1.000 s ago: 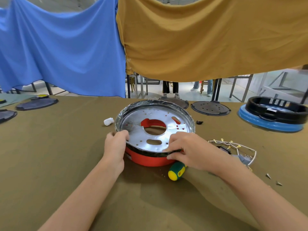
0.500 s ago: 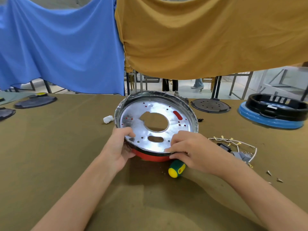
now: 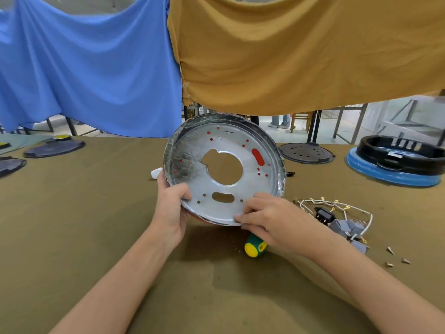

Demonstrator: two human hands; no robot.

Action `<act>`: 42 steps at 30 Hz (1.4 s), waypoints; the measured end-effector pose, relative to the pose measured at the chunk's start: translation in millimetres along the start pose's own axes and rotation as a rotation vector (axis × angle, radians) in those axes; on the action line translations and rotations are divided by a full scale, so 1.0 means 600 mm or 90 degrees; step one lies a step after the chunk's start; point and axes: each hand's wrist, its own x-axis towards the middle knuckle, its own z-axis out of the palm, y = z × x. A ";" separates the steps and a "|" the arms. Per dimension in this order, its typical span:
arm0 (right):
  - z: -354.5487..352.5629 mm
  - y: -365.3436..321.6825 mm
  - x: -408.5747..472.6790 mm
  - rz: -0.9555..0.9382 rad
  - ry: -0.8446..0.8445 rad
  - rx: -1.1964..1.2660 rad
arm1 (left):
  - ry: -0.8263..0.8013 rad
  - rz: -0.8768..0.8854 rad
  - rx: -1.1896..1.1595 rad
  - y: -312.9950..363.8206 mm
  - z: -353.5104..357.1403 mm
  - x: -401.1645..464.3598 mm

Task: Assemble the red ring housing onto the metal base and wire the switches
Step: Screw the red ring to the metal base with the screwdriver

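**Around the bench: cloths, spare discs and a screwdriver**

An olive-brown cloth-covered table [image 3: 72, 237] carries a screwdriver with a green-and-yellow handle [image 3: 254, 247] near the front. Far right sits a black plastic ring on a blue round base [image 3: 397, 162]. A dark perforated round disc [image 3: 305, 153] lies behind the centre, and flat dark discs [image 3: 54, 148] lie far left. Behind hang a blue fabric sheet [image 3: 84, 68] and a mustard-yellow fabric sheet [image 3: 301, 51].

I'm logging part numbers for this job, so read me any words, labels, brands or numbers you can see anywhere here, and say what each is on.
No readable text anywhere in this view.
metal base: a small round embossed mark near its upper edge, too small to read.
black ring housing on the blue ring: a pale patch inside, blurred, unreadable.
screwdriver handle: no print visible.
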 end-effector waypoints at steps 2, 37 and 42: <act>-0.001 0.000 0.001 0.000 0.001 0.005 | 0.010 -0.015 -0.002 0.000 -0.002 0.001; 0.002 0.012 -0.009 0.056 0.011 0.038 | 0.000 -0.007 0.011 0.001 -0.007 0.012; 0.002 0.005 -0.005 0.042 0.004 -0.021 | 0.006 -0.005 0.006 0.000 -0.006 0.011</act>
